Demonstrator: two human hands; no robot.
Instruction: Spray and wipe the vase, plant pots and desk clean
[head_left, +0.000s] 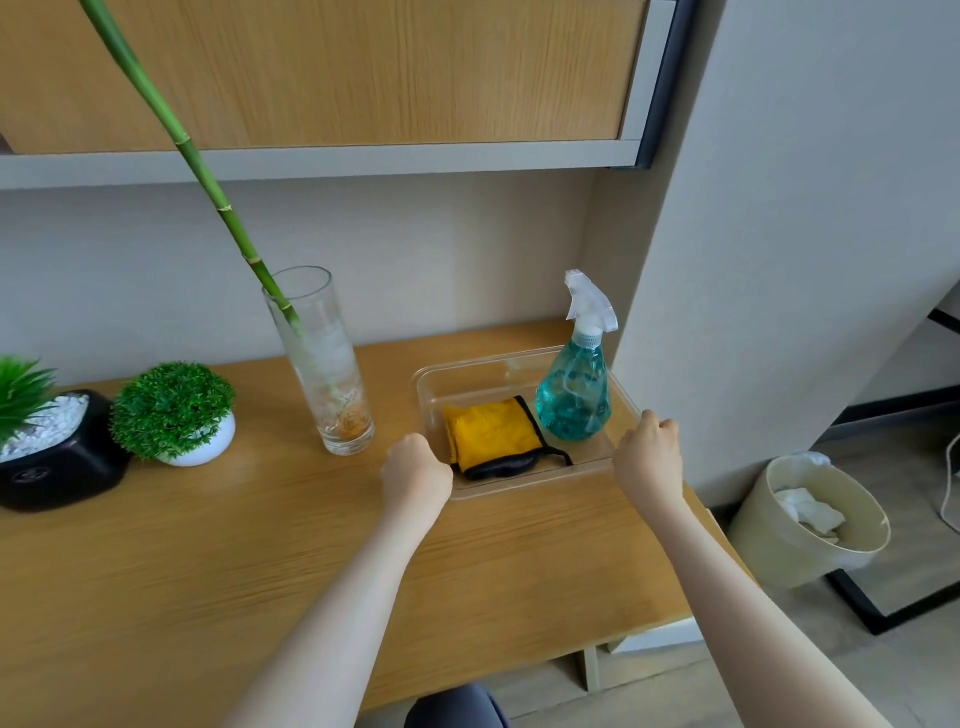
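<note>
- Reaching forward over the desk (208, 561), both forearms are extended, backs of the hands turned up.
- The clear plastic tray (524, 488) is gripped at its left wall by the left hand (415, 467), fingers curled.
- Its right rim is held by the right hand (649, 452), knuckles bent.
- Inside the tray, a teal spray bottle (574, 395) is stood beside a folded yellow cloth (491, 434).
- The glass vase (324, 369) is placed just left of the tray; the white pot (200, 444) and black pot (62, 462) are set farther left.
</note>
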